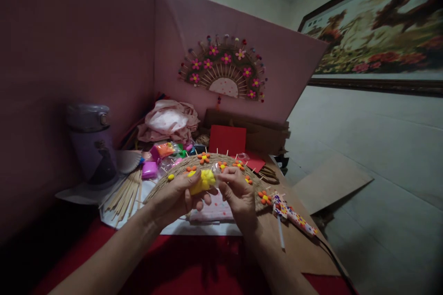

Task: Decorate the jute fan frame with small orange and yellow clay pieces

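2 hands (pixel 179 189) hold yellow packet (pixel 202 182); orange-flowered twine fan (pixel 182 165) behind; glue gun (pixel 293 217) right.

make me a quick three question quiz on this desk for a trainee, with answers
1. Multiple choice: what colour is the packet in the left hand?
a) blue
b) yellow
c) green

2. True or false: in this view, the purple bottle stands to the left of the wooden sticks.

3. Fill the blank: the flowers on the twine-covered arch have ____ petals.

Key: 1. b; 2. true; 3. orange
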{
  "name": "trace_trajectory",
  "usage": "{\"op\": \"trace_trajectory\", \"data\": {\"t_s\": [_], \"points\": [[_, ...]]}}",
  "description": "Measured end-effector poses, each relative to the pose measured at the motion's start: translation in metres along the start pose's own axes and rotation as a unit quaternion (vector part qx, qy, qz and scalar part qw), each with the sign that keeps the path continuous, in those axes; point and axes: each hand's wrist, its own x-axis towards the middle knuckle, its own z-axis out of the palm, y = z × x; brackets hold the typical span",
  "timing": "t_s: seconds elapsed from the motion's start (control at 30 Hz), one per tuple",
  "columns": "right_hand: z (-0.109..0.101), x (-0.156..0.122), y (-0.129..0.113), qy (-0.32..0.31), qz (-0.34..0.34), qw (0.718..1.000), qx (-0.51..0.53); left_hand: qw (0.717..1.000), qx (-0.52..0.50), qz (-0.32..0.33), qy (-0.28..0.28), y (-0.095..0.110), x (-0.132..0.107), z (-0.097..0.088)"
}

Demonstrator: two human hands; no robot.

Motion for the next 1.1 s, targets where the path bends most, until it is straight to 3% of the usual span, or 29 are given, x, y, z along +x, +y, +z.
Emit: {"op": "trace_trajectory", "data": {"t_s": [0.17,0.5,0.7,0.83,1.0,1.1], "points": [[0.004,-0.007,-0.005,-0.038,-0.053,0.996,-0.054,0.997,-0.042,-0.025,0.053,0.000,-0.001,-0.002],[0.002,-0.013,-0.006,-0.094,-0.100,0.984,-0.112,0.999,0.036,0.000,0.011,-0.003,-0.004,0.002],[0.003,-0.014,-0.009,-0.099,-0.104,0.974,-0.176,0.998,0.033,0.006,0.057,-0.005,-0.004,0.002],[0.004,-0.014,-0.010,-0.095,-0.089,0.971,-0.202,0.998,0.047,0.015,0.044,-0.004,-0.003,0.007],[0.004,-0.012,-0.010,-0.095,-0.079,0.977,-0.176,0.995,0.077,0.010,0.059,-0.004,-0.003,0.014],[0.005,-0.012,-0.009,-0.064,-0.089,0.984,-0.138,0.995,0.059,0.015,0.077,-0.007,0.000,0.013]]}}
